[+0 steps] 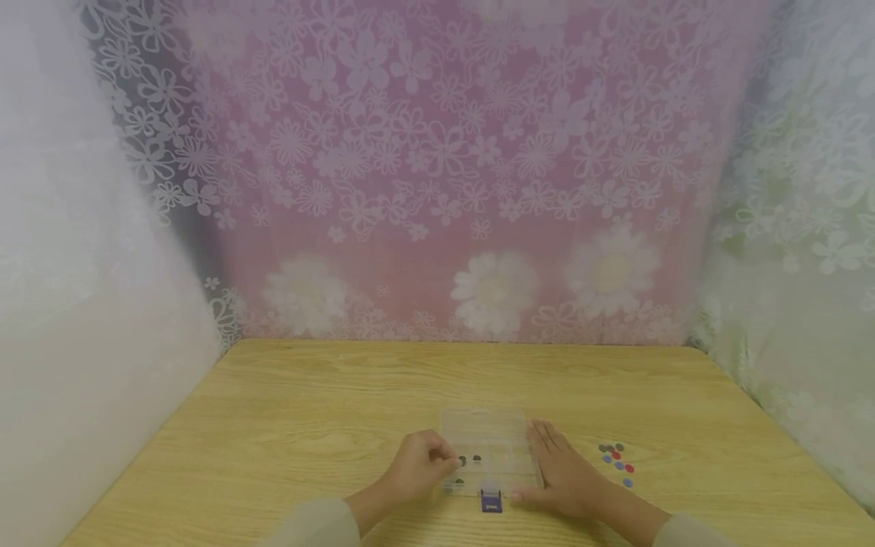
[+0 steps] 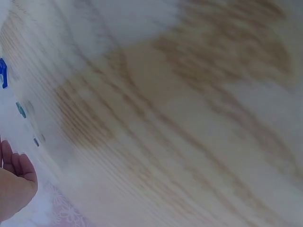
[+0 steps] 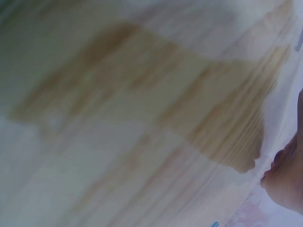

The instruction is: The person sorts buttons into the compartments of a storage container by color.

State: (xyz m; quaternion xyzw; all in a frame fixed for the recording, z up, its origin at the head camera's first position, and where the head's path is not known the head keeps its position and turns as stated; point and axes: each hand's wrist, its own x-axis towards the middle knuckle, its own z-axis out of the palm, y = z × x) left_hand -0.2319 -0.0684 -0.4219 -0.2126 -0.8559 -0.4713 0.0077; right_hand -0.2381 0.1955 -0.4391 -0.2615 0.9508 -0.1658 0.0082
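A clear plastic compartment box (image 1: 502,456) with its lid (image 1: 481,424) raised lies on the wooden table, its blue latch (image 1: 491,501) at the front. My left hand (image 1: 420,465) is over the box's left side, thumb and forefinger pinching a small dark disc (image 1: 462,460) at a compartment. Beside it is another dark disc (image 1: 477,459), and a dark green one (image 1: 459,483) sits in the front row. My right hand (image 1: 567,475) rests along the box's right side, fingers straight, thumb at the front corner. Both wrist views show the hands only at their edges.
Right of my right hand lie loose discs on the table (image 1: 328,403): several blue ones (image 1: 619,466), red ones (image 1: 630,469) and dark grey ones (image 1: 619,447). A flowered curtain (image 1: 444,175) hangs behind the table's far edge, with pale sheets at both sides.
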